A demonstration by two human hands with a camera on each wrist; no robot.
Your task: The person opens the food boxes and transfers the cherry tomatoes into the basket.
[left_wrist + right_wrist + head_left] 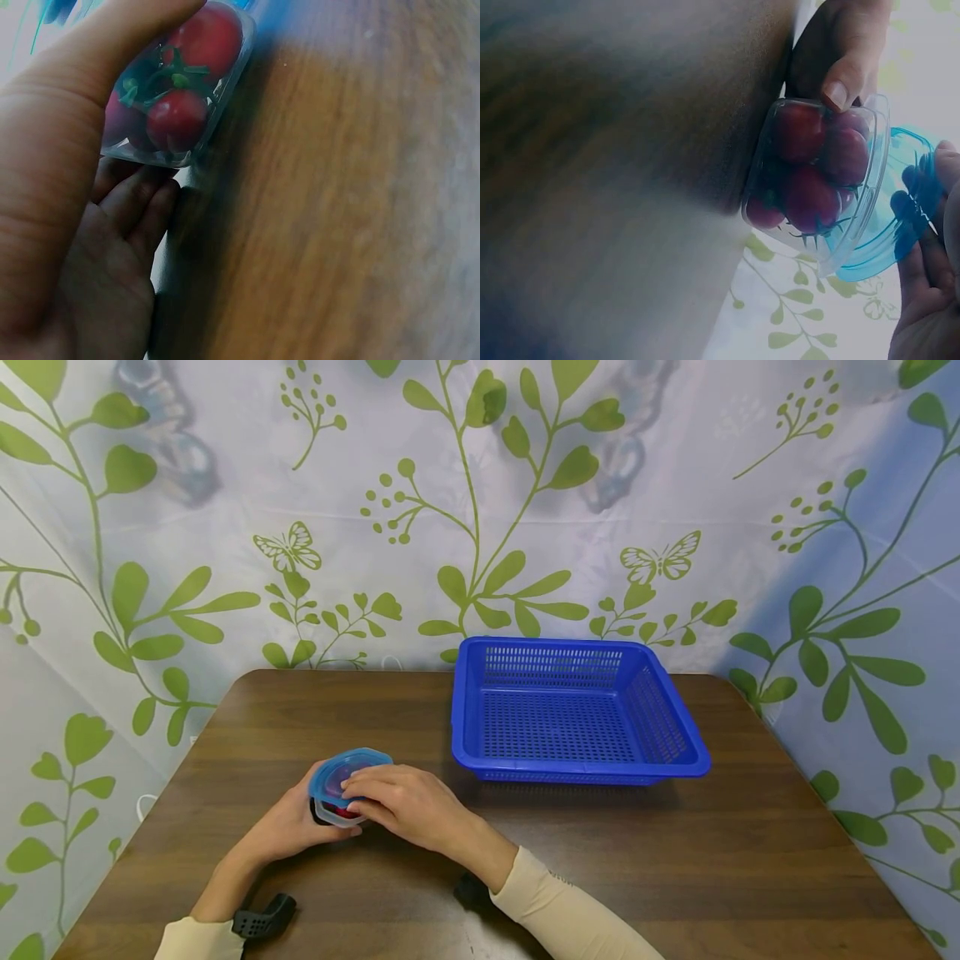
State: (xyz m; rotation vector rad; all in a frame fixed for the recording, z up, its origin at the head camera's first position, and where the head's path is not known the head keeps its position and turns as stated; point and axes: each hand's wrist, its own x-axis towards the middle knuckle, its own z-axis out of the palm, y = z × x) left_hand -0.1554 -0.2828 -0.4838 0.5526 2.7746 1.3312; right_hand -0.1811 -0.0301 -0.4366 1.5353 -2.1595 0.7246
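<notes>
A clear plastic container (780,240) of red tomatoes (810,199) stands on the left part of the table. My left hand (288,822) grips it from the side, with the thumb along the near wall in the left wrist view. Over its top is a translucent blue lid (327,778). The lid sits tilted, with a gap between it and the container's rim on one side. My right hand (408,802) holds the lid, its fingers on top and near the edge. Part of the lid is hidden beneath those fingers.
A blue plastic basket (581,768) with perforated walls stands at the back right of the brown wooden table (675,860). Behind the table hangs a leaf-patterned curtain (337,502). A black wrist camera (262,920) is on the left wrist.
</notes>
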